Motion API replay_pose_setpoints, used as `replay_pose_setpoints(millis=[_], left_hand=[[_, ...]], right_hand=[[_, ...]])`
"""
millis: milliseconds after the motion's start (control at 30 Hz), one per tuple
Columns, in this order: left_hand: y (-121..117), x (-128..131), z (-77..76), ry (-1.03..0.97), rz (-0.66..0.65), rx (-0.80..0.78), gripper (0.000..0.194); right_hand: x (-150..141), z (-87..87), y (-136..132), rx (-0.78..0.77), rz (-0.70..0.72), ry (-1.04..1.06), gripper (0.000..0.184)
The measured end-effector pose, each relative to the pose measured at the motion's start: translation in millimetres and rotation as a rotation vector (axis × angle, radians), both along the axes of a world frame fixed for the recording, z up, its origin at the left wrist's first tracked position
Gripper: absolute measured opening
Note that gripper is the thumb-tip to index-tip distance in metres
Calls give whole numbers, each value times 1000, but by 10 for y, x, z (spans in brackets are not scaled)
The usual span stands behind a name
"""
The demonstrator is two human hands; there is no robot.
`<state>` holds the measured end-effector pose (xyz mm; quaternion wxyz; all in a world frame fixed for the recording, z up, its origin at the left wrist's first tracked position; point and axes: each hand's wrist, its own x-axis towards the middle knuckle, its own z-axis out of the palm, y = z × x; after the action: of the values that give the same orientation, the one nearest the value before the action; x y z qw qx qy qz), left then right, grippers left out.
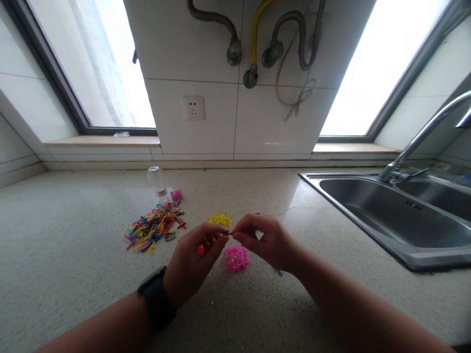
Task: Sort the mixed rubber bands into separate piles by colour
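Observation:
Between the fingertips of both hands is a small black rubber band. My left hand, with a dark watch on its wrist, pinches one end, and my right hand pinches the other. Just beyond the fingers lies a pile of yellow rubber bands. A pink pile of rubber bands sits below the fingertips on the near side. Something red shows partly behind my left fingers. Left of my hands spreads a mixed heap of coloured rubber bands.
A clear plastic bottle and a pink cap-like piece stand behind the mixed heap on the speckled countertop. To the right is a steel sink with a faucet. A bluish bit shows under my right wrist.

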<state>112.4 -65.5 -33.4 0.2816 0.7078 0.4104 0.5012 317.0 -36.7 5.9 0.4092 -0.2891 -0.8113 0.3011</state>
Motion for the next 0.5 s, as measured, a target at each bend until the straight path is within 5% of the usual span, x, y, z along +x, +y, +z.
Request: replay_pose_setpoints(millis=[500], left_hand=[[1, 11, 32, -19, 11, 3, 16]], right_hand=[[-5, -9, -10, -4, 20, 23, 15]])
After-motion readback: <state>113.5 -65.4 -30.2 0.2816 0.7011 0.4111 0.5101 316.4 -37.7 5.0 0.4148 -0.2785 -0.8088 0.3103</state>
